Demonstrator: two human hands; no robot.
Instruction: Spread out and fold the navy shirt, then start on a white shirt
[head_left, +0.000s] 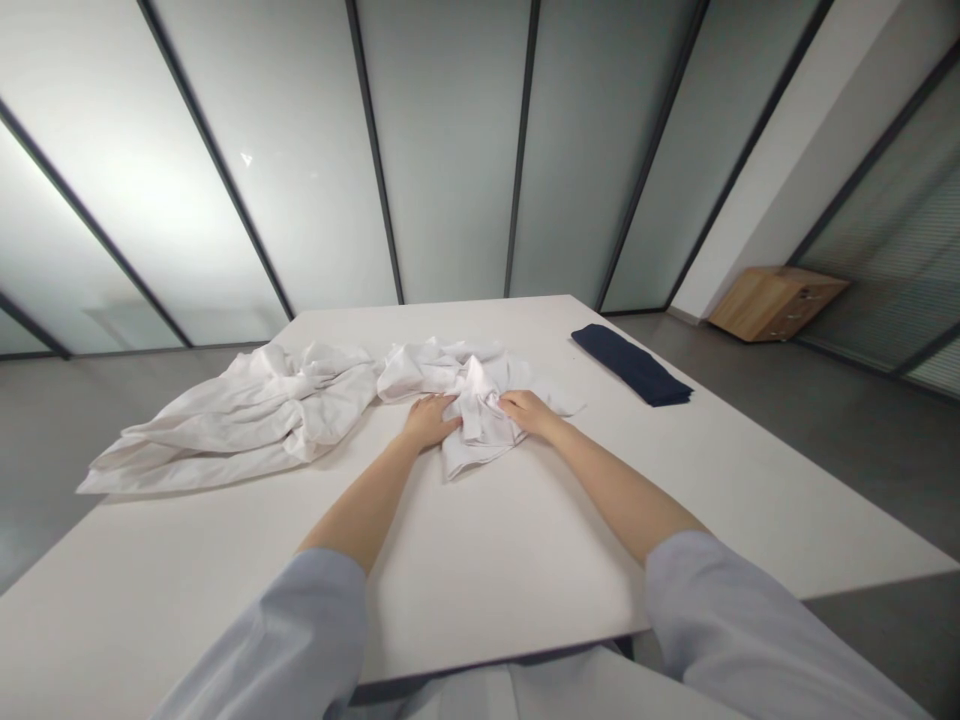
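Note:
A rumpled white garment (480, 405) lies in the middle of the table, its folds bunched up and one corner spread toward me. At its left edge, my left hand (431, 420) rests with fingers stretched over the cloth and thumb apart. My right hand (527, 411) pinches the bunched cloth from the right side, its fingertips partly hidden in the folds. To the left, a larger heap of crumpled white cloth (247, 415) hangs slightly over the table's left edge and meets the garment between my hands. I cannot tell whether the two are joined.
A dark blue folded cloth (631, 365) lies near the right edge of the white table (510, 560). On the floor beyond stands a wooden drawer cabinet (776, 303). Frosted glass panels (450, 150) with dark frames run behind the table.

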